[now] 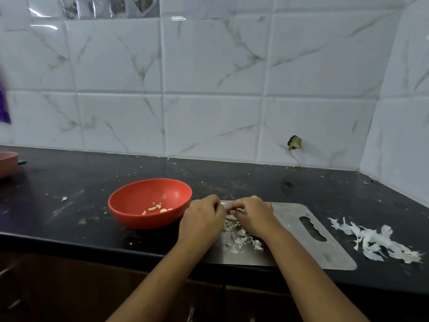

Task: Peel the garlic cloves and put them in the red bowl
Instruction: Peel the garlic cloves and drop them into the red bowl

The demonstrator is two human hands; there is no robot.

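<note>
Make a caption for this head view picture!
Left hand and right hand pinch a garlic clove over the board beside the red bowl.

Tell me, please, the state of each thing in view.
left hand, pinching the garlic clove.
right hand, pinching the same clove.
garlic clove, mostly hidden between the hands.
red bowl, upright on the counter, holding a few peeled cloves.
cutting board, flat, strewn with peel scraps.
peel pile, loose on the counter beside the board.
pink bowl, upright, cut off by the frame.
</note>
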